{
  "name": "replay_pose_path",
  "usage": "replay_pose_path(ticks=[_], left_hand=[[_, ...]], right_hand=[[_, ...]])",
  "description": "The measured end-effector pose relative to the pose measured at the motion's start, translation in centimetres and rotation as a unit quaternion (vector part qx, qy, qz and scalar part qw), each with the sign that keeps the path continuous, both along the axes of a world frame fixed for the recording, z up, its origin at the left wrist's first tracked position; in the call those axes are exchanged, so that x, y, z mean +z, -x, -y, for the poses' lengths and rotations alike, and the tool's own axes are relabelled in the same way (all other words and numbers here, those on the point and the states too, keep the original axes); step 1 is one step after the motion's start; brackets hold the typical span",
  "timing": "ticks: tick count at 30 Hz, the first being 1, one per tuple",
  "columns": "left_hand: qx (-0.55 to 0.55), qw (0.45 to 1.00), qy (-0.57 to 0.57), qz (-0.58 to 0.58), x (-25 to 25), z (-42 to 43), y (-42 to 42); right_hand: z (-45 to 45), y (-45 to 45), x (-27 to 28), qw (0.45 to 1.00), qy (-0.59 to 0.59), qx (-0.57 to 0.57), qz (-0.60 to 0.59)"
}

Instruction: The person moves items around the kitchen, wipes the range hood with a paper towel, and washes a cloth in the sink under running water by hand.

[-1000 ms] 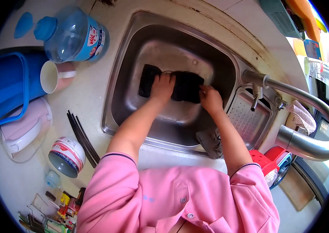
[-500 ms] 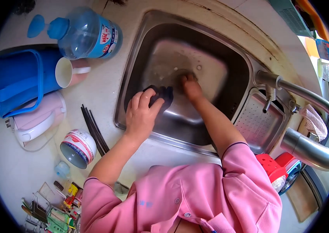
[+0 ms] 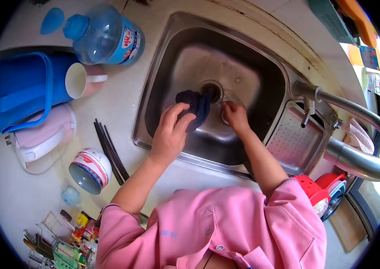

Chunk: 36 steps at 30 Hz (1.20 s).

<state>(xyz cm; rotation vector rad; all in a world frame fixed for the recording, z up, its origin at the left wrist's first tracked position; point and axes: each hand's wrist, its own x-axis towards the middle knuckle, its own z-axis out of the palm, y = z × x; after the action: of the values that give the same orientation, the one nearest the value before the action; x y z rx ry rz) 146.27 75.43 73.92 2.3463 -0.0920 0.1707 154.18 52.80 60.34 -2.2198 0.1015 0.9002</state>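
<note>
In the steel sink (image 3: 185, 148), my left hand (image 3: 170, 132) has its fingers curled onto a wet, dark blue cloth (image 3: 202, 112). The bunched cloth lies just left of the uncovered drain hole (image 3: 212, 91). To the right of the drain, my right hand (image 3: 235, 117) pinches a round, see-through drain cover (image 3: 231, 95) by its edge. The cover's lower part is hidden behind my fingers.
A steel faucet (image 3: 342, 100) reaches in from the right, over a small perforated side basin (image 3: 295, 139). Left of the sink are dark chopsticks (image 3: 109, 152), a bowl (image 3: 90, 171), a mug (image 3: 81, 80), a blue pitcher (image 3: 24, 92) and a large bottle (image 3: 104, 38).
My right hand has moved right, lifting the round cover off the drain, which now shows. The water is lower. My left hand and the dark cloth have shifted right, toward the drain.
</note>
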Motion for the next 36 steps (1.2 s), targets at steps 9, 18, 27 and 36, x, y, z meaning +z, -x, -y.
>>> replay_pose_path(ticks=[9,18,27,36], left_hand=[[-0.079,0.962,0.251,-0.07,-2.2,4.2,1.4],[0.324,0.685,0.592,-0.274,-5.4,5.5,2.5],[0.042,0.956,0.166,-0.24,-5.2,1.9,0.0],[-0.456,0.866,-0.053,0.198,-3.6,0.3,-9.1]], right_hand=[[-4.1,0.6,3.7,0.531,-0.583,-0.374,-0.488],[-3.7,-0.2,3.6,0.588,-0.59,-0.468,-0.295],[-2.1,-2.5,1.7,0.64,-0.41,-0.562,-0.325],[-2.1,-1.1,5.5,0.607,-0.362,-0.542,-0.455]])
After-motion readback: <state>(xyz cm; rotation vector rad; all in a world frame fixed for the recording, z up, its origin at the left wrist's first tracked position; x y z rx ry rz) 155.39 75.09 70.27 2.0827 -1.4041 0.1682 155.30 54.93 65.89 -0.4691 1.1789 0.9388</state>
